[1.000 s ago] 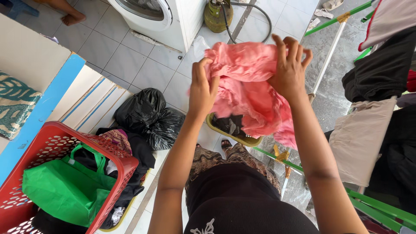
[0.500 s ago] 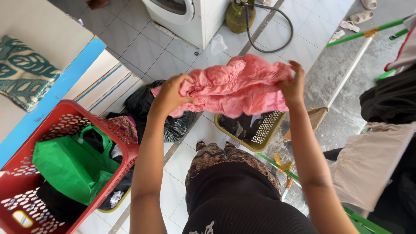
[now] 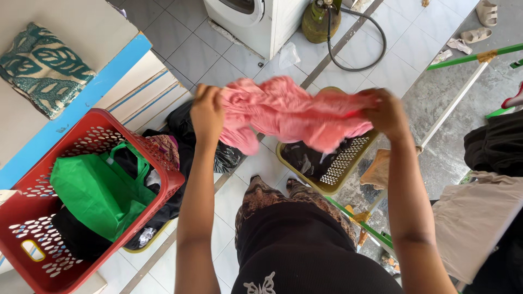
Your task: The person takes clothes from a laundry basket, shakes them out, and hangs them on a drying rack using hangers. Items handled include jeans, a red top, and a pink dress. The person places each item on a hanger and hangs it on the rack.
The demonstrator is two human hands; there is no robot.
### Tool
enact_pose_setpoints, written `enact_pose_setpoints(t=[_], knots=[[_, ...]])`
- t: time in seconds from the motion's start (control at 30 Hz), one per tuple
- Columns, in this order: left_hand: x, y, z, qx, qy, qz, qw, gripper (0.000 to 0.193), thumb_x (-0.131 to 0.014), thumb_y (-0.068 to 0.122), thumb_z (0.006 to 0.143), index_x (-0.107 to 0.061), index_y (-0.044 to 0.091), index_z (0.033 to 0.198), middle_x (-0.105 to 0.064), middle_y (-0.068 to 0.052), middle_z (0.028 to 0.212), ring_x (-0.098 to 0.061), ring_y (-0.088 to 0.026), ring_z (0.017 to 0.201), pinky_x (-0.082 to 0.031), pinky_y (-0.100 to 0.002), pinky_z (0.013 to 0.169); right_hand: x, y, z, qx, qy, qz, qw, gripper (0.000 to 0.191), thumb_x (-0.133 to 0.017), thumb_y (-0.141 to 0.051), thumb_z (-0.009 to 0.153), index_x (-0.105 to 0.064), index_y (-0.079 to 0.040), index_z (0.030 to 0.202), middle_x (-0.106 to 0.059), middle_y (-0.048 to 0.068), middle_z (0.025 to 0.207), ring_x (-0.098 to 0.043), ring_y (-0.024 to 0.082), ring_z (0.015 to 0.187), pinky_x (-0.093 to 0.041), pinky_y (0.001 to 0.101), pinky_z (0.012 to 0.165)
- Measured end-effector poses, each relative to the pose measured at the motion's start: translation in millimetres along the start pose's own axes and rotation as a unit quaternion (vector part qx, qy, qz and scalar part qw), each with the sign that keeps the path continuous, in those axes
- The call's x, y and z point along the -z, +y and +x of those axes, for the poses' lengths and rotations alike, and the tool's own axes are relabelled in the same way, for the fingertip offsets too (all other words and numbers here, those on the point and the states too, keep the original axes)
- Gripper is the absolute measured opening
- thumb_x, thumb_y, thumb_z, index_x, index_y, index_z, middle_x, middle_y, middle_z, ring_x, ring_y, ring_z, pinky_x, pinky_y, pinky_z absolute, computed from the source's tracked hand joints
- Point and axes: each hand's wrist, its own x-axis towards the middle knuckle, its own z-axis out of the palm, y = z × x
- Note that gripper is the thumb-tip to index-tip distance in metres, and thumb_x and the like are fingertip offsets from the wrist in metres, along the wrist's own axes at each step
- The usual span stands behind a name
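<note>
The left hand [image 3: 207,111] and right hand [image 3: 385,111] are each closed on an end of a pink garment [image 3: 291,111], which is held stretched between them above an olive basket [image 3: 332,166]. For a smooth spread, the edges are best gripped firmly and the cloth kept taut. A red basket [image 3: 81,207] with a green bag [image 3: 98,190] stands at the left.
</note>
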Motion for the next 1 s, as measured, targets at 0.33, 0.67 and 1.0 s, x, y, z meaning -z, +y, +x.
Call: enact_pose_setpoints(t=[0.33, 0.67, 1.0], knots=[[-48, 23, 9, 0.232, -0.136, -0.395, 0.879, 0.056, -0.074, 0.045, 0.096, -0.056, 0.005, 0.132, -0.056, -0.009, 0.135, -0.058, -0.02, 0.121, -0.048, -0.035, 0.102, -4, 17, 20, -0.062, 0.07, 0.541, 0.836, 0.016, -0.059, 0.006, 0.104, -0.064, 0.007, 0.119, -0.067, 0.01, 0.095, -0.063, 0.013, 0.074, -0.052, 0.0263, 0.062], [-50, 36, 14, 0.129, -0.272, 0.231, 0.925, 0.08, -0.086, 0.038, 0.077, -0.042, 0.004, 0.135, -0.046, -0.014, 0.139, -0.061, -0.035, 0.115, -0.052, -0.055, 0.091, 26, 6, 8, 0.048, 0.053, 0.137, 0.988, 0.037, -0.066, 0.015, 0.084, -0.067, 0.002, 0.118, -0.062, 0.007, 0.108, -0.063, 0.011, 0.091, -0.055, 0.0226, 0.077], [-75, -14, 5, 0.1, -0.563, -0.105, 0.814, 0.082, -0.081, 0.04, 0.087, -0.039, 0.012, 0.151, -0.055, -0.017, 0.15, -0.055, -0.023, 0.135, -0.047, -0.034, 0.113, 13, 73, 18, 0.046, 0.22, 0.012, 0.974, 0.054, -0.063, 0.012, 0.079, -0.06, -0.004, 0.131, -0.055, 0.013, 0.117, -0.061, 0.026, 0.101, -0.058, 0.0404, 0.082]])
